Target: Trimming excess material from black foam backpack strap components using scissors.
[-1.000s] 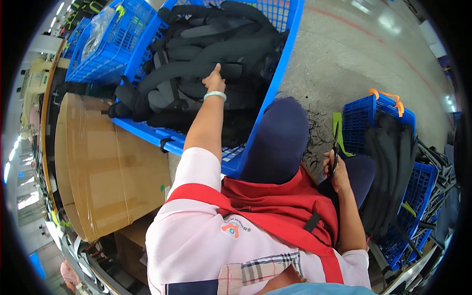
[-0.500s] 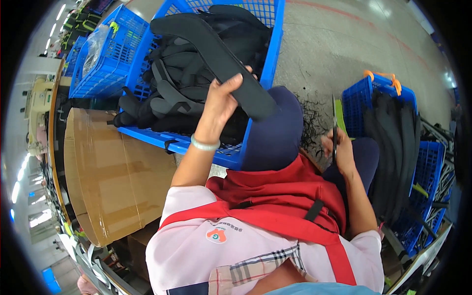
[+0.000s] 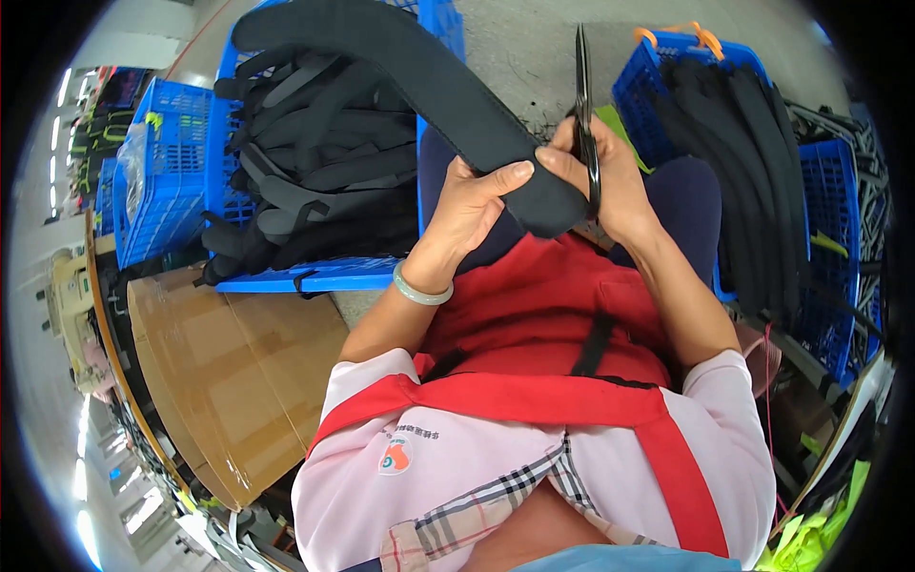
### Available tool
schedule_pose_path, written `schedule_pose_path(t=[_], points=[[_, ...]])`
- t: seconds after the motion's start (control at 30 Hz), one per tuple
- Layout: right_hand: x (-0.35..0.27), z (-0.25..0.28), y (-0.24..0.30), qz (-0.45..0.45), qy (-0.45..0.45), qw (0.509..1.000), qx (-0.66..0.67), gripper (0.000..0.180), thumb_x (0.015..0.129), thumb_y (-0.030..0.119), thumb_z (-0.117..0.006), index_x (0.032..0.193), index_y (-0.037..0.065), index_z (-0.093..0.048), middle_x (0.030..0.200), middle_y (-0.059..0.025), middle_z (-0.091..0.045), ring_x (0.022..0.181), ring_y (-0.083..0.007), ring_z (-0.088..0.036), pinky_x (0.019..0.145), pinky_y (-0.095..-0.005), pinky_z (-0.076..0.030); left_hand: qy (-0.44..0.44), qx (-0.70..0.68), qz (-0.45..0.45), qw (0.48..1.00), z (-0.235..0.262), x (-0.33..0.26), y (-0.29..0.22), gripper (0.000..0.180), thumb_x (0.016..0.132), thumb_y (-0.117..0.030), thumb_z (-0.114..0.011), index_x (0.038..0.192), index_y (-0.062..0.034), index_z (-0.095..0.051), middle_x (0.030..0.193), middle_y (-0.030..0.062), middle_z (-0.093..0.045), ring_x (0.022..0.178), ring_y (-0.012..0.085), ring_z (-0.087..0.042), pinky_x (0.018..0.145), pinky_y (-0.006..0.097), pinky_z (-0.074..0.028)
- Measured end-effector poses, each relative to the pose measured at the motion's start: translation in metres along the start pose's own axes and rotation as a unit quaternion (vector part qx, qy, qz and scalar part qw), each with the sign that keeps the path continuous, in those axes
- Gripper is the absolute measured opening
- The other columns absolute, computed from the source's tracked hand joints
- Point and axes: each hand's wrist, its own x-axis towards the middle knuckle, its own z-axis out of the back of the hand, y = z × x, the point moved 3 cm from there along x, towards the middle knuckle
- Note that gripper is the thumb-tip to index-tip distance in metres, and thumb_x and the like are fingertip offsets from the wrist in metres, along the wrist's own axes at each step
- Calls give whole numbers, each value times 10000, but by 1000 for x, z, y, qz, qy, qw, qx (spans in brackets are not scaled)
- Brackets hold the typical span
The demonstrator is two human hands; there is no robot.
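A long, curved black padded strip [image 3: 443,91] with a stitched edge slants across the space in front of me, its near end above my lap. My left hand [image 3: 467,208] is closed on it close to that end, thumb on top and the fingers mostly hidden underneath. My right hand [image 3: 615,181] grips a pair of black-handled scissors [image 3: 583,105], blades pointing away from me. Its thumb also presses on the strip's near end. Beyond the strip, a heap of similar black pieces [image 3: 324,153] fills a blue plastic crate [image 3: 353,276].
Brown cardboard [image 3: 248,372] stands at the left, below another blue crate [image 3: 172,191]. To the right, a blue basket [image 3: 639,91] with orange handles has long black strips [image 3: 753,181] draped over it. A further blue crate [image 3: 827,219] is beside it. Dark scraps lie on the floor.
My right hand has come up and left with the scissors and now touches the strip's near end. The left hand has slid nearer that end. The view has shifted.
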Motion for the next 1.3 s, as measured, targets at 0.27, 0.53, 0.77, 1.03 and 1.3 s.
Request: schedule_pose_path(t=[0.27, 0.53, 0.77, 1.03, 1.3], points=[[-35, 28, 11, -62, -12, 972, -227, 377, 822, 277, -747, 970, 7, -529, 713, -36, -485, 658, -65, -437, 574, -243, -368, 15, 78, 0, 997, 5, 2, 7, 160, 790, 60, -706, 932, -2, -665, 883, 76, -683, 798, 157, -658, 737, 287, -538], [-84, 39, 18, -155, 111, 920, -342, 640, 738, 388, -795, 1121, -10, -473, 791, -83, -426, 719, -189, -420, 670, -307, -414, 53, 67, -15, 996, 14, 4, 9, 154, 786, 77, -702, 909, -12, -673, 876, 79, -690, 793, 157, -664, 739, 277, -540], [-78, 34, 9, -140, 125, 922, -338, 643, 731, 388, -799, 1112, -17, -476, 826, -100, -472, 732, -194, -444, 692, -317, -437, 42, 45, -8, 998, 12, 1, 8, 161, 784, 82, -700, 908, -19, -675, 872, 69, -690, 797, 157, -666, 741, 277, -542], [-78, 38, -14, -122, 124, 947, -269, 517, 772, 407, -768, 907, 8, -468, 659, -55, -407, 632, -153, -384, 556, -315, -355, 40, 44, 11, 998, 15, 0, 10, 144, 785, 86, -693, 871, -30, -689, 848, 61, -691, 770, 139, -650, 710, 253, -522], [-74, 33, -19, -91, 106, 937, -321, 513, 788, 424, -751, 890, 5, -473, 624, -74, -373, 599, -141, -360, 527, -323, -344, 51, 66, 22, 996, 13, -3, 11, 157, 781, 85, -696, 889, -28, -693, 870, 64, -695, 806, 153, -662, 749, 279, -543]])
